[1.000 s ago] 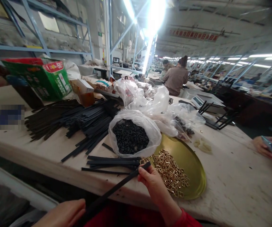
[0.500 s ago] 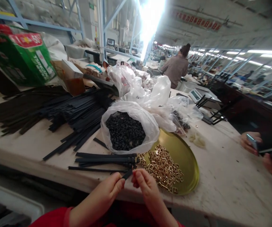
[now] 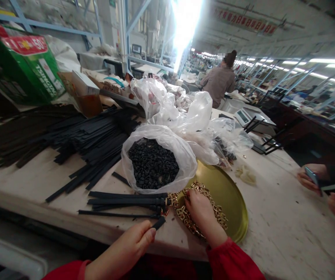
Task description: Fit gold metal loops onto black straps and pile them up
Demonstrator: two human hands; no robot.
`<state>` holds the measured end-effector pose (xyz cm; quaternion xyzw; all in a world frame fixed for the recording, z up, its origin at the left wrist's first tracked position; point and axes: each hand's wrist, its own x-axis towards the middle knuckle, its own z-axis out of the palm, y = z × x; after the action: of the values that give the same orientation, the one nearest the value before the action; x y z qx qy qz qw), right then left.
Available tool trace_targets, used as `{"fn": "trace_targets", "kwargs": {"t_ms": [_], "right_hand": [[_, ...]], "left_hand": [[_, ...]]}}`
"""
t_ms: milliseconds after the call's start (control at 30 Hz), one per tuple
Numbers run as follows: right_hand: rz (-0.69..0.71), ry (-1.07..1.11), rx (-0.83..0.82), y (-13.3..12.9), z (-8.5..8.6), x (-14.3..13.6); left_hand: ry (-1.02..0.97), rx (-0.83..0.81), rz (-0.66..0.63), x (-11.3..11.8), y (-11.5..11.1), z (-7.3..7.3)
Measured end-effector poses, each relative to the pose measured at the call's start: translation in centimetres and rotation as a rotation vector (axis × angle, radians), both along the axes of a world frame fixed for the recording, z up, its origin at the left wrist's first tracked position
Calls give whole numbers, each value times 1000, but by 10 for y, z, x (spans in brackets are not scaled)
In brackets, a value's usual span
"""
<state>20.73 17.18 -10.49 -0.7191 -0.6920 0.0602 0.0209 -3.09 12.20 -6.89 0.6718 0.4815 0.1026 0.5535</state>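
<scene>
My left hand (image 3: 140,239) is closed round a black strap (image 3: 159,223), whose end sticks out past the thumb over the table's front edge. My right hand (image 3: 201,210) reaches down into a pile of gold buckles (image 3: 221,219) on a round gold tray (image 3: 239,202); its fingertips are among the buckles, and whether they grip one is hidden. Left of the tray, several black straps with buckles at their right ends (image 3: 123,200) lie side by side. Behind them stands an open clear plastic bag (image 3: 186,165) full of small black loops (image 3: 152,163).
Large piles of dark straps (image 3: 94,136) cover the table's left side. Plastic bags (image 3: 196,112), a green box (image 3: 21,66) and a scale (image 3: 255,116) stand farther back. At the right, another person's hands (image 3: 316,177) hold a phone. A person (image 3: 218,83) is in the background.
My right hand has moved from the strap end beside my left hand rightwards into the gold buckles. My left hand still holds the strap. The view has shifted slightly.
</scene>
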Motion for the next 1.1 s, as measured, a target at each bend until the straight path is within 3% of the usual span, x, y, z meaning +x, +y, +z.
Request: {"fn": "trace_targets", "kwargs": {"t_ms": [167,233,400,500,733,933,1000,1100], "right_hand": [[-54,90,66,-6,8,3],[-40,246,75,-14,17,0],[-75,1342,-223,-45,43,-36],[-78,1610,-316,-58,48,-64],[-14,1607,-217,-67,31,-95],[-154,1680,-240,-69,27,-96],[-165,1576,-129,-71,24,-98],[-53,1285,127,-76,16,-101]], "left_hand": [[3,5,8,1,-4,8],[4,36,39,2,-4,13],[-119,125,139,6,1,27],[-179,138,131,7,1,30],[-163,190,157,-1,-7,27],[-132,215,194,-6,-9,19],[-95,220,218,-6,-8,16],[-66,203,259,-3,-7,14]]}}
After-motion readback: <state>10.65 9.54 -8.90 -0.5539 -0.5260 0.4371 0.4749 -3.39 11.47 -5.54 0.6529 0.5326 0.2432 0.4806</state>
